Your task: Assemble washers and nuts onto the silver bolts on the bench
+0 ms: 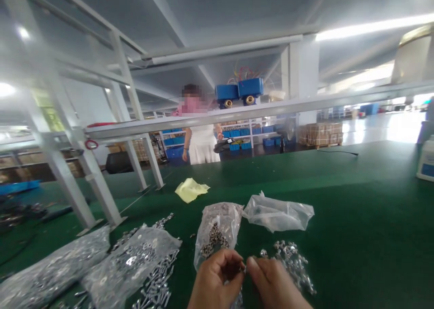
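My left hand (217, 279) and my right hand (273, 282) meet low in the middle, above the green table. The left thumb and forefinger pinch a small shiny metal piece (243, 269), mostly hidden by the fingers. The right thumb and fingers are closed right beside it; what they grip is hidden. Just beyond the hands lies an open clear bag (222, 216) with small nut-like metal parts (214, 240). To the right is a loose pile of shiny metal fasteners (294, 263). Many screws or bolts (158, 279) lie scattered to the left.
Plastic bags of washer-like parts (135, 257) and other hardware (57, 266) lie left. A crumpled bag (280, 213) and a yellow cloth or paper (191, 190) lie farther back. Metal posts (91, 178) carry a shelf (203, 120) with blue valve-like units (250, 88). A person (202, 141) stands beyond.
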Demonstrator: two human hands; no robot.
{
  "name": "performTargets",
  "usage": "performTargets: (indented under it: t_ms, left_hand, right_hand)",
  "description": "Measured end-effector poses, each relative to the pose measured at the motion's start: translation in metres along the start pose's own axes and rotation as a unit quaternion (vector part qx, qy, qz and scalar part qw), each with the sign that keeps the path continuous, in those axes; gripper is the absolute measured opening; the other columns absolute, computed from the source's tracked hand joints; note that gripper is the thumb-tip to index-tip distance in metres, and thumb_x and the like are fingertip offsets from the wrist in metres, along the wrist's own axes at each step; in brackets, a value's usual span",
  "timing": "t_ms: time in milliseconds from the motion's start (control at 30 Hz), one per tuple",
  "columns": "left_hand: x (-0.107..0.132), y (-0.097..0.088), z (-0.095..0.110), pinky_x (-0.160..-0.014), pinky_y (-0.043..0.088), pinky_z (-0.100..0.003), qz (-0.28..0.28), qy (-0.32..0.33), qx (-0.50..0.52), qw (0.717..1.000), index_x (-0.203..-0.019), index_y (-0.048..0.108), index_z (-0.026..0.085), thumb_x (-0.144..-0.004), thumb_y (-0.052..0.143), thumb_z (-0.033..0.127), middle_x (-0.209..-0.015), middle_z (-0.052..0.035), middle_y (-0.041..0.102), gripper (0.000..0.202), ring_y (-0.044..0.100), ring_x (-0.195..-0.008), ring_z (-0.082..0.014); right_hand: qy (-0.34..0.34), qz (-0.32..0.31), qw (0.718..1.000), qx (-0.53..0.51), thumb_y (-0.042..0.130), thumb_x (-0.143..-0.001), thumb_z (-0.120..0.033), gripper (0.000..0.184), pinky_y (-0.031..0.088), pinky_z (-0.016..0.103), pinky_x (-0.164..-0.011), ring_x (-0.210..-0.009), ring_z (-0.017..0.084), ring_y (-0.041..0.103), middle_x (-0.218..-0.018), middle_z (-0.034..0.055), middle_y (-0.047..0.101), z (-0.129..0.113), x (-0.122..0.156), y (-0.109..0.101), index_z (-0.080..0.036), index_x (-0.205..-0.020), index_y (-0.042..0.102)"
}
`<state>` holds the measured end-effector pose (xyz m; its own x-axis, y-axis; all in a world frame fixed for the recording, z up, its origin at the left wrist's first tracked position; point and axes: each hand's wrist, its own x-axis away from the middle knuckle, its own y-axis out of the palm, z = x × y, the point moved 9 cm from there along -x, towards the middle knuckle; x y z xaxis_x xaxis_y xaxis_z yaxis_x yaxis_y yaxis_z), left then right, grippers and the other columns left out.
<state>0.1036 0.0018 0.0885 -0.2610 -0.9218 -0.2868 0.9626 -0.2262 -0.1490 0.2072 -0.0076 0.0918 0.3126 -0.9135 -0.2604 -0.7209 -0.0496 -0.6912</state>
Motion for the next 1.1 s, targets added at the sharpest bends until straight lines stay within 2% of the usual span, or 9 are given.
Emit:
performTargets:
  t_ms: [167,300,433,600,767,867,933,1033,1100]
  left_hand:
    - [0.005,0.005,0.013,-0.073,0.044,-0.022,-0.002,-0.012,-0.002,1.000,-0.088,0.051,0.013,-0.071,0.055,0.020,-0.084,-0.0053,0.058,0.018,0.056,-0.079,-0.0131]
    - [0.007,0.013,0.020,-0.074,0.043,-0.022,-0.010,-0.009,-0.003,1.000,-0.089,0.051,0.013,-0.073,0.056,0.023,-0.085,-0.0053,0.058,0.020,0.055,-0.079,-0.0128]
    - [0.009,0.029,0.020,-0.072,0.044,-0.023,-0.027,-0.028,0.017,0.999,-0.090,0.052,0.012,-0.072,0.057,0.025,-0.085,-0.0060,0.057,0.023,0.054,-0.079,-0.0133]
    - [0.012,0.050,0.021,-0.073,0.043,-0.023,-0.053,-0.035,0.013,0.998,-0.091,0.051,0.012,-0.072,0.057,0.028,-0.087,-0.0059,0.057,0.025,0.054,-0.079,-0.0130]
    - [0.013,0.063,0.022,-0.073,0.043,-0.024,-0.080,-0.034,0.006,0.996,-0.092,0.051,0.012,-0.074,0.056,0.029,-0.088,-0.0061,0.056,0.025,0.053,-0.080,-0.0133]
    - [0.013,0.072,0.019,-0.072,0.043,-0.023,-0.085,-0.027,-0.003,0.996,-0.090,0.051,0.012,-0.074,0.055,0.027,-0.086,-0.0055,0.056,0.022,0.053,-0.078,-0.0128]
    - [0.013,0.080,0.013,-0.071,0.043,-0.023,-0.084,-0.024,-0.005,0.996,-0.089,0.051,0.012,-0.075,0.054,0.027,-0.084,-0.0052,0.056,0.021,0.053,-0.077,-0.0126]
    - [0.013,0.094,0.003,-0.072,0.043,-0.024,-0.113,-0.036,-0.001,0.993,-0.091,0.051,0.012,-0.075,0.052,0.024,-0.086,-0.0057,0.057,0.020,0.054,-0.079,-0.0137]
    - [0.013,0.095,-0.001,-0.075,0.044,-0.025,-0.133,-0.064,-0.010,0.989,-0.098,0.050,0.013,-0.073,0.055,0.025,-0.092,-0.0059,0.056,0.028,0.054,-0.082,-0.0143]
  right_hand:
    - [-0.044,0.040,0.998,0.003,0.040,-0.085,-0.031,0.024,0.029,0.021,-0.057,-0.063,0.010,0.045,-0.070,0.0025,0.052,-0.022,0.009,-0.024,-0.013,-0.072,0.049]
    - [0.015,0.001,1.000,-0.003,0.023,-0.090,-0.042,0.045,0.027,0.021,-0.049,-0.051,0.009,0.040,-0.058,0.0020,0.048,-0.015,0.016,-0.032,-0.013,-0.065,0.048]
    - [-0.065,0.036,0.997,-0.009,0.037,-0.087,-0.033,0.023,0.032,0.020,-0.061,-0.069,0.010,0.046,-0.077,0.0025,0.053,-0.024,0.030,-0.047,-0.015,-0.082,0.050]
    - [0.052,0.029,0.998,0.008,0.021,-0.090,-0.042,0.046,0.027,0.021,-0.049,-0.051,0.009,0.039,-0.059,0.0025,0.047,0.011,0.045,-0.049,-0.013,-0.066,0.047]
    - [-0.031,0.056,0.998,0.004,0.032,-0.089,-0.035,0.030,0.031,0.020,-0.060,-0.065,0.010,0.044,-0.073,0.0030,0.051,0.002,0.055,-0.060,-0.014,-0.075,0.048]
    - [0.063,0.017,0.997,-0.047,0.020,-0.090,-0.043,0.047,0.028,0.019,-0.048,-0.051,0.008,0.041,-0.058,0.0028,0.049,0.026,0.057,-0.052,-0.012,-0.067,0.047]
    - [0.075,-0.002,0.995,-0.068,0.018,-0.090,-0.045,0.049,0.028,0.018,-0.047,-0.051,0.008,0.042,-0.059,0.0032,0.051,0.034,0.058,-0.046,-0.012,-0.070,0.048]
    - [0.035,0.003,0.999,0.011,0.027,-0.089,-0.040,0.040,0.029,0.019,-0.051,-0.057,0.009,0.044,-0.066,0.0030,0.054,0.039,0.060,-0.044,-0.014,-0.072,0.051]
    - [0.063,0.013,0.994,0.088,0.029,-0.089,-0.038,0.039,0.028,0.020,-0.052,-0.056,0.009,0.045,-0.065,0.0033,0.055,0.053,0.061,-0.045,-0.015,-0.070,0.053]
